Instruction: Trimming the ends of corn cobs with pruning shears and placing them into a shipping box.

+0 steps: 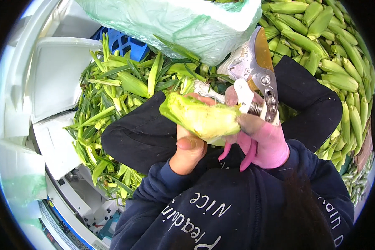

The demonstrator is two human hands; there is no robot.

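An ear of corn (202, 116), its pale green husk partly stripped, lies across my lap area at mid-height. My bare left hand (190, 146) is closed round its left part from below, thumb toward me. My right hand (267, 143), in a pink glove with dirty fingertips, holds pruning shears (266, 81) with pink handles. Their metal blades point up and away, apart from the corn. The gloved thumb and fingers also touch the right end of the ear. Part of the grip is hidden behind the corn and shears.
Loose husks and leaves (121, 79) pile up to the left. A green-tinted plastic bag (175, 29) lines a white container ahead. A blue crate (123, 41) sits behind the husks. Many husked ears (312, 37) are heaped at right. White bins (56, 79) stand far left.
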